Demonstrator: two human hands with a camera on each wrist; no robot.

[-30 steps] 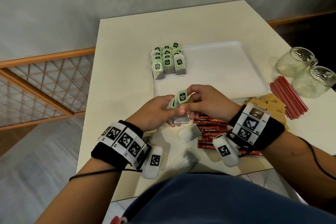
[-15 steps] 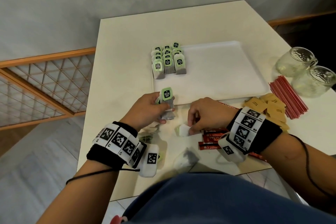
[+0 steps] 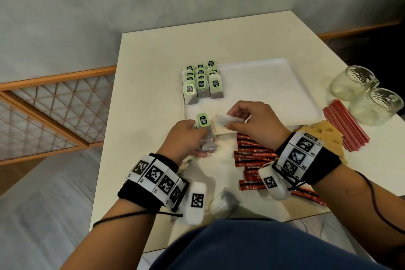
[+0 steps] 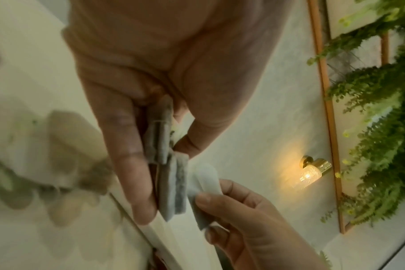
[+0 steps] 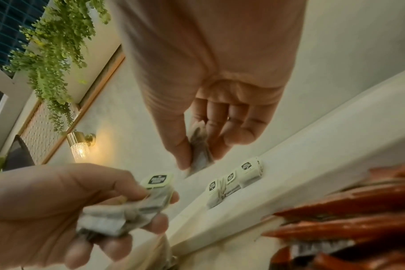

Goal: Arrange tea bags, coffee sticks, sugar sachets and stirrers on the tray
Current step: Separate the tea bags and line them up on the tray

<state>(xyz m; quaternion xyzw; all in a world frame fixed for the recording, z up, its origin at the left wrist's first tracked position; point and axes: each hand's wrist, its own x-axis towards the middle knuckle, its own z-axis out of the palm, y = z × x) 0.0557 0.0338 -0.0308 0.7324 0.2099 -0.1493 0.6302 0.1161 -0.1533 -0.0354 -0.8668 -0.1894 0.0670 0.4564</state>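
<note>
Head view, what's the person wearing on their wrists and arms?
Bare forearms, no sleeves. Each wrist has a black band ringed with white tiles bearing black square codes: left wristband, right wristband. A white camera pod with one code hangs under each, and thin black cables trail back.

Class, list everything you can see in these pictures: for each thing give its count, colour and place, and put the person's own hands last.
Table: one, cream, under everything.
Tray: one, white, mid-table.
Tea bags on tray: about a dozen, green tags, far left corner.
Loose tea bag: one, grey, near table edge.
Coffee sticks: several, red, near the tray.
Sugar sachets: several, tan, right.
Stirrers: a bundle, red, right.
Glass mugs: two, clear, far right.
Left hand: grip on a tea-bag stack.
Right hand: grip on one tea bag.
</note>
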